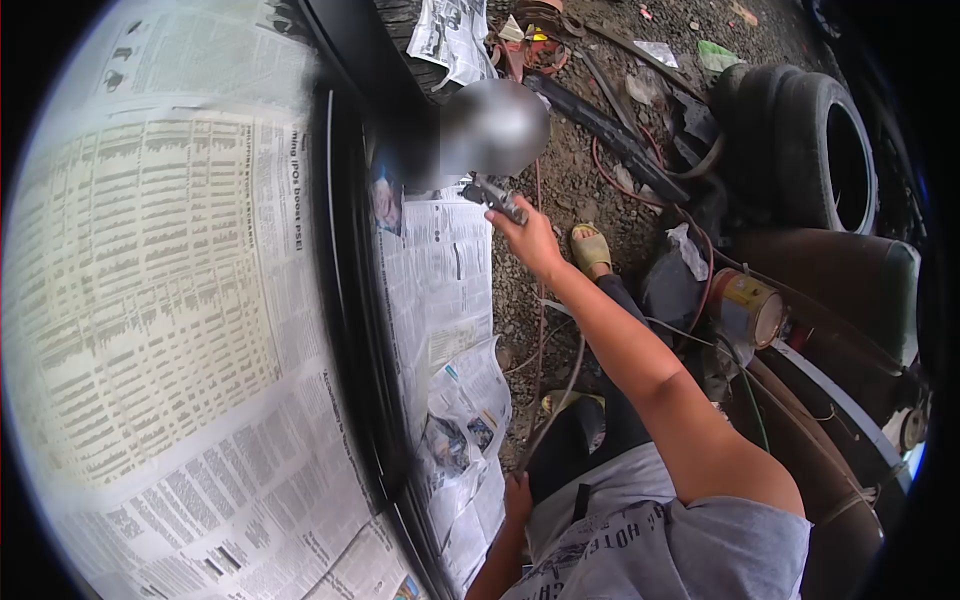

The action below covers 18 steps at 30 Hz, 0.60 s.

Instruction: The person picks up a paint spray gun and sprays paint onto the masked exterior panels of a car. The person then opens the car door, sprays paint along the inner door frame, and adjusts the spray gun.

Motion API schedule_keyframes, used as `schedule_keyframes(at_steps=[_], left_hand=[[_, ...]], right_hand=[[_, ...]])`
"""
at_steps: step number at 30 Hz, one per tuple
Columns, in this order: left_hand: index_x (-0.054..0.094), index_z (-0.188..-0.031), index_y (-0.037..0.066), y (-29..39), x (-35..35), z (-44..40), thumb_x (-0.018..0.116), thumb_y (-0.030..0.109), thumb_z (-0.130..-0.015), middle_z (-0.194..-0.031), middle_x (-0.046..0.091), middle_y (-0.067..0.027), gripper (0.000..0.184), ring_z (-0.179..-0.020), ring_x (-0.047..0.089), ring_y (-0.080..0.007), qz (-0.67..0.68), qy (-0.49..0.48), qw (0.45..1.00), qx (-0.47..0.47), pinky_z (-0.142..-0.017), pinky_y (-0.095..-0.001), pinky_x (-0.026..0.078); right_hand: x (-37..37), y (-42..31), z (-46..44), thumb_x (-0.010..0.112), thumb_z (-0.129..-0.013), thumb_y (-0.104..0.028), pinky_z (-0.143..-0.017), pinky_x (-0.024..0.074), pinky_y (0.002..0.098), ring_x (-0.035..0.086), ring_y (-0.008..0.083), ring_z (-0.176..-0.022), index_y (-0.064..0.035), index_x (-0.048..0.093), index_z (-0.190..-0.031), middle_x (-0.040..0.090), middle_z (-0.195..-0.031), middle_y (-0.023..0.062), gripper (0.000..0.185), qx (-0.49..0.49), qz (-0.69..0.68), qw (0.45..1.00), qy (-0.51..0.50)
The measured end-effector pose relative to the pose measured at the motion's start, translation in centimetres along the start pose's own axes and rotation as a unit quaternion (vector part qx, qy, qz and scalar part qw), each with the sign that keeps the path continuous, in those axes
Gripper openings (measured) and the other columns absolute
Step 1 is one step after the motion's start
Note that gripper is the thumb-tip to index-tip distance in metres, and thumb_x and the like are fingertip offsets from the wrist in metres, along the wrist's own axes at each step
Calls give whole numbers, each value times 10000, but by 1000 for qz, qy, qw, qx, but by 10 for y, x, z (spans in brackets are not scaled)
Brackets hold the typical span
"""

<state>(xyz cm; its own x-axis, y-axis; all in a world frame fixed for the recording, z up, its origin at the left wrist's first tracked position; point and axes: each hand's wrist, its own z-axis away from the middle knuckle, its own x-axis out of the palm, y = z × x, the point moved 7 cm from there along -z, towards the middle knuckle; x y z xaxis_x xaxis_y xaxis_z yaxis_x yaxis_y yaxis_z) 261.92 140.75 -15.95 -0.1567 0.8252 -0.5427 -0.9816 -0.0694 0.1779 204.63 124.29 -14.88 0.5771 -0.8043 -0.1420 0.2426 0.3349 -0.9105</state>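
Note:
My right hand point(527, 235) is wrapped round the handle of a metal spray gun point(497, 200), held out over the ground beside a dark car body. A blurred, silvery round shape point(495, 125) lies just beyond the gun; I cannot tell what it is. Low in the view, close to my body, my left hand point(517, 497) is closed on a thin hose point(562, 405) that runs up past my legs. Newspaper sheets point(440, 260) cover the car's side, next to a black trim strip point(345, 260). More newspaper point(170, 280) covers the large surface at left.
Worn tyres point(835, 155) stand at the upper right. Nearby are a paint can point(750, 308) and a brown padded seat point(830, 275). A black metal bar point(610, 135), a red hose point(598, 160) and scraps lie on the gravel. My sandalled foot point(590, 250) rests there.

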Motion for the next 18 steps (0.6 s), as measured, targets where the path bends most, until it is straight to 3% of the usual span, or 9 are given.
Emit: schedule_keyframes(at_steps=[2,5,10,14,18], left_hand=[[584,-1173,-38,8,3,-10,517,368,-1007,-1095,636,-295,443,-1074,596,-474,-22,-3,999,37,-912,-497,470],[606,-1153,-22,27,10,-31,524,360,-1007,-1077,654,-280,417,-1048,612,-467,-71,6,994,88,-891,-503,481],[617,-1088,-13,67,21,-57,519,386,-1008,-1047,659,-289,419,-1022,615,-479,-104,-20,989,99,-848,-514,490],[612,-1070,-17,75,27,-60,509,405,-1009,-1051,652,-302,439,-1029,608,-487,-128,-38,988,80,-858,-525,481],[614,-1119,-14,68,28,-62,504,415,-1010,-1072,647,-313,456,-1048,600,-495,-114,-45,989,84,-885,-519,478]], right_hand=[[6,17,2,743,-877,-432,-749,510,440,664,407,-841,-66,652,-1169,699,-915,222,477,-7,53,998,-23],[19,25,3,737,-878,-431,-744,520,454,670,401,-858,-84,664,-1151,705,-934,201,448,-173,61,983,5],[45,52,-20,690,-897,-470,-743,517,469,666,396,-874,-95,656,-1082,695,-910,166,419,-198,90,974,-62],[39,66,-38,734,-889,-386,-771,522,443,663,396,-913,-81,621,-1107,700,-1000,177,392,-145,88,985,-35],[19,74,-47,693,-906,-430,-775,515,495,654,416,-938,-125,621,-1134,705,-1018,152,387,-154,65,985,46]])
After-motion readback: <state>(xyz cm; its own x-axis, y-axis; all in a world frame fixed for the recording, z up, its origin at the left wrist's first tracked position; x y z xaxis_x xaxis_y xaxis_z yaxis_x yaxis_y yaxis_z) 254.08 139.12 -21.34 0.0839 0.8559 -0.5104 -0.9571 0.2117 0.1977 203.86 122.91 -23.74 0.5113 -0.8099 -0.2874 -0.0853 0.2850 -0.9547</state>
